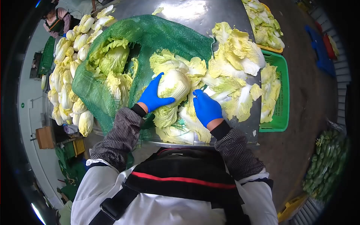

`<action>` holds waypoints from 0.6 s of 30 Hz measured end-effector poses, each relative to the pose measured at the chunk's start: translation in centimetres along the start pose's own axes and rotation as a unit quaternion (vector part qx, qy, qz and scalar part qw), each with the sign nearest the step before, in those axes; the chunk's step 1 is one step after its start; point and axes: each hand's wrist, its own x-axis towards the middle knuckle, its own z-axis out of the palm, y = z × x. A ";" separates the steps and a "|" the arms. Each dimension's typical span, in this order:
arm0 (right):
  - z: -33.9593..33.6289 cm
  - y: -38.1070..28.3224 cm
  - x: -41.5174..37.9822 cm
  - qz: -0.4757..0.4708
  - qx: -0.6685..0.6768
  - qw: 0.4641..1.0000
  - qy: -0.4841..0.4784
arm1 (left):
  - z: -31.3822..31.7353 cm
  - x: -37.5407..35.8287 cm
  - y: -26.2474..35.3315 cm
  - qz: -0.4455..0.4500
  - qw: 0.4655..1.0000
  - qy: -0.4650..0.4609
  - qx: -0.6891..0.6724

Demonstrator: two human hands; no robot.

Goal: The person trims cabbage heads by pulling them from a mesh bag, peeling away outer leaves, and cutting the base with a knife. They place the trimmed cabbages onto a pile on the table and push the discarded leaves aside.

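A napa cabbage (174, 84) lies on the green mesh sack, its pale base turned up and to the right. My left hand (154, 96), in a blue glove, grips its left side with thumb and fingers spread around it. Just right of the cabbage, my right hand (207, 108), also gloved in blue, is closed; a small bit of something shows at its fingertips, too small to name. Loose outer leaves (236, 93) lie beyond that hand. The green mesh sack (157, 33) is open, with more cabbages (114, 60) inside it.
Trimmed cabbages (65, 86) are piled at the left of the metal table (232, 11). A green crate (282, 108) and a yellow crate (275, 49), both with leaves, stand along the right edge. A co-worker (56, 20) is at the far left. Bagged green vegetables (324, 161) lie lower right.
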 end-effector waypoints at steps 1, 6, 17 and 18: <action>0.4 0.0 0.4 0.001 -0.001 1.000 -0.001 | 0.0 0.1 0.0 0.003 1.000 0.002 0.001; 2.0 0.5 2.3 -0.048 -0.139 0.989 -0.019 | -0.2 0.8 -0.3 0.022 0.999 -0.009 0.028; 5.7 4.8 7.0 0.066 -0.125 0.984 -0.112 | -0.6 0.4 -0.3 0.087 0.995 -0.003 0.053; 4.6 4.3 7.9 0.093 -0.133 0.975 -0.152 | -0.5 0.2 -0.7 0.103 0.993 0.001 0.051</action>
